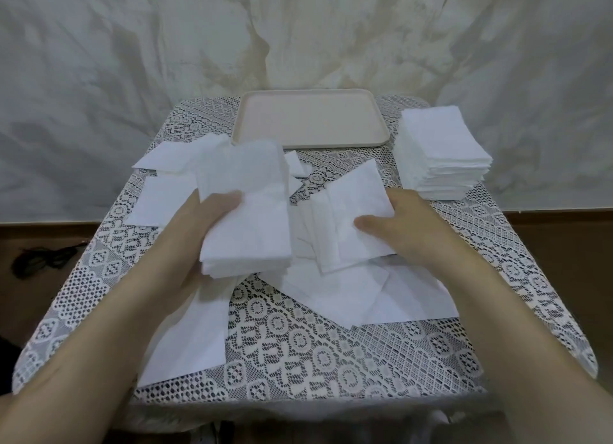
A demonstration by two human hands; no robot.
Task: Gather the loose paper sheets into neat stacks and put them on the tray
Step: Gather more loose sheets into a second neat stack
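White paper: a thick bundle [245, 204] is gripped by the fingers of the left hand [199, 231], thumb on top, just in front of the pale tray [310, 118]. A few sheets [351, 211] are pinched in the right hand [404, 224]. Loose sheets [365, 291] are scattered on the lace-covered surface [298, 344] before the tray. A tall stack [444, 155] stands right of the tray.

Crumpled pale cloth backdrop [132, 62]; lace-covered table [298, 344]; brown floor [564, 244]; dark cable [43, 261] at left
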